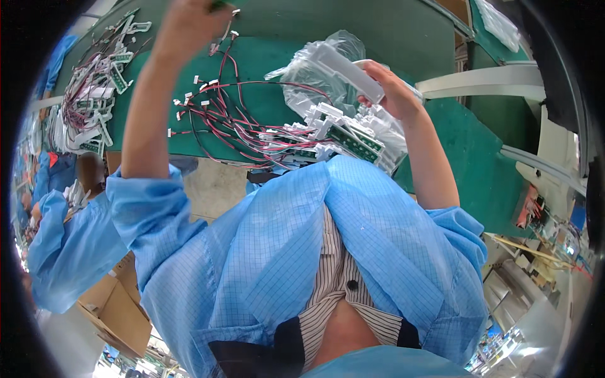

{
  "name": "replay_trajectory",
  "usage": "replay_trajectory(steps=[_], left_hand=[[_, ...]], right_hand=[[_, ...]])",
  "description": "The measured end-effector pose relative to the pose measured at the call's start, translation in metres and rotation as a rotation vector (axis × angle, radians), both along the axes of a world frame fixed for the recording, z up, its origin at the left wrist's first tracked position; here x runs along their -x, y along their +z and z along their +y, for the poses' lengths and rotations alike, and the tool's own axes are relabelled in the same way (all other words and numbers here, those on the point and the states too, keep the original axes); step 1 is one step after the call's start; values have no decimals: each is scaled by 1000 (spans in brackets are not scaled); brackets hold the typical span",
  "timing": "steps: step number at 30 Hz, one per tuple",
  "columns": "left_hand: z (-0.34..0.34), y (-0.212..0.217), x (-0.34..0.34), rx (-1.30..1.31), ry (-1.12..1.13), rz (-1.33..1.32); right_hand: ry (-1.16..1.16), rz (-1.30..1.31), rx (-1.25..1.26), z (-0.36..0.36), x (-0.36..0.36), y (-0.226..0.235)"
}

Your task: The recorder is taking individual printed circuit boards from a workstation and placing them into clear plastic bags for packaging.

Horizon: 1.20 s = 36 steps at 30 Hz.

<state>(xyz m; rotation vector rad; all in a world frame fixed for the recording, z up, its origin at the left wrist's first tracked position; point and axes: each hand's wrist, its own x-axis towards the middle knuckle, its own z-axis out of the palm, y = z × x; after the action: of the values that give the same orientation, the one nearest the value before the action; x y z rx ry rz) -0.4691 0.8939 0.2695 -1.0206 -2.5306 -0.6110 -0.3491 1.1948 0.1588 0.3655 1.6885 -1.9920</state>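
Note:
My right hand grips a long white plastic housing, with the fingers wrapped round its near end. Behind the housing lies a crumpled clear plastic bag. My left hand is stretched out at the far edge and blurred, its fingers closed. Something dark green shows at its fingertips, partly cut off by the frame, beside a small white connector. Between my arms, close to my body, is a heap of white plastic frames with green circuit boards. Red and black wires with white plugs trail leftward from the heap.
Another pile of wired boards and white frames lies on the left of the green mat. A white curved bar stands to the right. A person in a blue sleeve is at my left, near a cardboard box.

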Motion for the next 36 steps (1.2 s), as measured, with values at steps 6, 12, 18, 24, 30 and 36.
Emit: replay_trajectory(steps=[6,12,18,24,30,36], left_hand=[[74,-79,-69,-17,-480,-133],[84,-89,-74,-16,-574,-55],[81,-96,-79,47,-509,-52],[76,-103,-82,65,-464,-117],[77,-102,-86,86,-445,-103],[75,-112,-93,2,-443,-195]], right_hand=[[33,-65,193,-14,-11,-3],[65,-2,255,-11,-18,-20],[78,17,233,-17,-22,-16],[70,52,188,-20,-23,-21],[127,42,121,-25,-24,-20],[123,52,157,-23,-29,-21]])
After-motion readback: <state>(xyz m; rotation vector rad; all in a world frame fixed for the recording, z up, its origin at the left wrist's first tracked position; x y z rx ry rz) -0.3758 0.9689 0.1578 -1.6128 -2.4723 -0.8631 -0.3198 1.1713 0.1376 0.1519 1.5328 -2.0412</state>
